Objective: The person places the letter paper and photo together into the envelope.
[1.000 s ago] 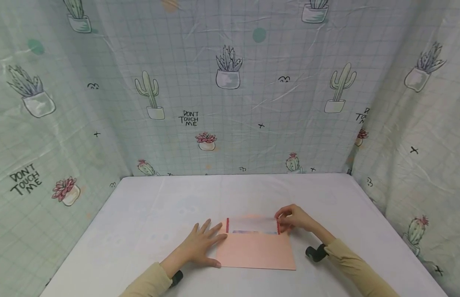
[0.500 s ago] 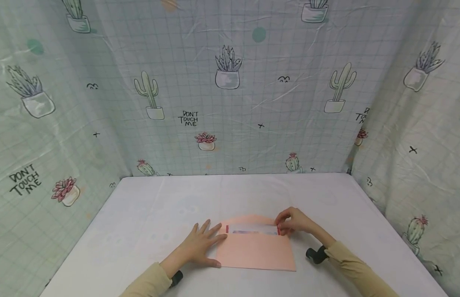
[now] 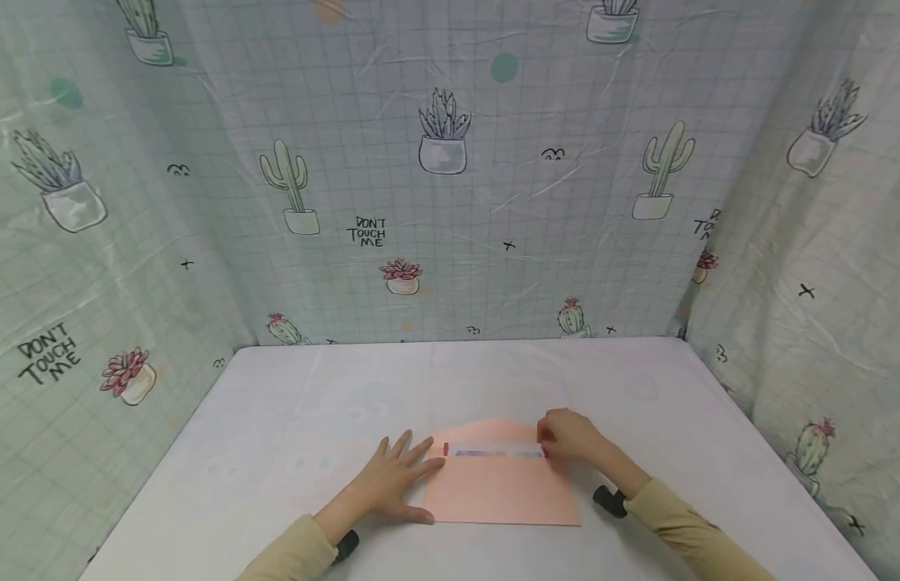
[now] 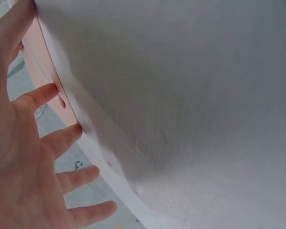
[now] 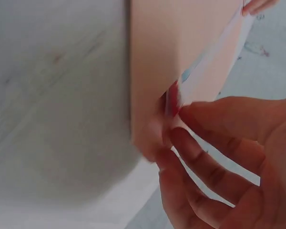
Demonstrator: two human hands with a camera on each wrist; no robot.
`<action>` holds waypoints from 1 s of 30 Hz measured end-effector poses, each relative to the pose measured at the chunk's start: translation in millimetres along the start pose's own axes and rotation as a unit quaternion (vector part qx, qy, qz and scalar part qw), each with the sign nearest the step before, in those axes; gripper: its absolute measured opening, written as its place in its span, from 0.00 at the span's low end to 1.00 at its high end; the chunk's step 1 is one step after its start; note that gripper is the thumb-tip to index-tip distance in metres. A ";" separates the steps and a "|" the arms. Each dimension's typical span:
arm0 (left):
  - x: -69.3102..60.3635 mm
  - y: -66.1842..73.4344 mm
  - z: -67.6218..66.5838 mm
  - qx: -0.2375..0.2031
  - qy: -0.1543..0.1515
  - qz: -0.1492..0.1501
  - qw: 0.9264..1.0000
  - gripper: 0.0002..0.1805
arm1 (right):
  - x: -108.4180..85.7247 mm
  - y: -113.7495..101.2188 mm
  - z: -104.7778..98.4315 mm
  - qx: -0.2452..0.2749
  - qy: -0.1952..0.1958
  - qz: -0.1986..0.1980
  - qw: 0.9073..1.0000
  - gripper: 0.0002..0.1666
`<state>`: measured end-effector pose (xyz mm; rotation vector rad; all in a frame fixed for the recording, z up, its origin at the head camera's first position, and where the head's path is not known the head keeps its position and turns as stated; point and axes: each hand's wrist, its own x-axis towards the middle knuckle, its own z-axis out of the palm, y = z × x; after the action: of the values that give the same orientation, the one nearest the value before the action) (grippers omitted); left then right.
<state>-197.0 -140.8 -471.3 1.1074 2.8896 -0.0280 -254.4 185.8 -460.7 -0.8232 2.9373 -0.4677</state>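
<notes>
A pink envelope (image 3: pixel 502 492) lies on the white table with its pointed flap (image 3: pixel 491 428) unfolded toward the back. Out of its mouth shows a narrow strip of a pale card (image 3: pixel 493 450) with red ends and a bluish printed line; the rest is hidden inside. My left hand (image 3: pixel 393 481) has its fingers spread, with the thumb and some fingertips touching the envelope's left edge (image 4: pixel 45 43). At the opposite end, my right hand (image 3: pixel 571 436) pinches the card's right end, where the right wrist view shows red (image 5: pixel 173 99) beside the thumb tip.
White cloth covers the table (image 3: pixel 333 387). A cactus-print curtain (image 3: pixel 450 242) stands along its back and both sides. Black wrist cameras sit below the left wrist (image 3: pixel 345 547) and right wrist (image 3: pixel 611 502).
The card has slid down toward me into the envelope, leaving a thinner strip showing. My right hand has moved down slightly with it and turned knuckles-up. The left hand has stayed in place.
</notes>
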 end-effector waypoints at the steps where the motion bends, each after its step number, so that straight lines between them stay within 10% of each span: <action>1: 0.3 -0.1 0.5 0.001 -0.002 -0.002 1.000 0.45 | 0.1 -3.8 0.5 -0.020 0.007 -0.004 1.000 0.04; 12: 3.1 -1.9 4.8 0.014 -0.003 -0.010 1.000 0.47 | 7.0 -29.3 23.2 -0.150 0.068 -0.094 0.982 0.05; 30: 3.0 -3.3 5.9 -0.005 -0.015 -0.020 1.000 0.46 | 18.4 -56.7 41.8 -0.180 0.011 -0.107 0.978 0.21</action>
<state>-201.3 -141.4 -477.4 1.0389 2.8806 -0.0307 -236.2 118.9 -482.8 -1.1865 3.0117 0.0553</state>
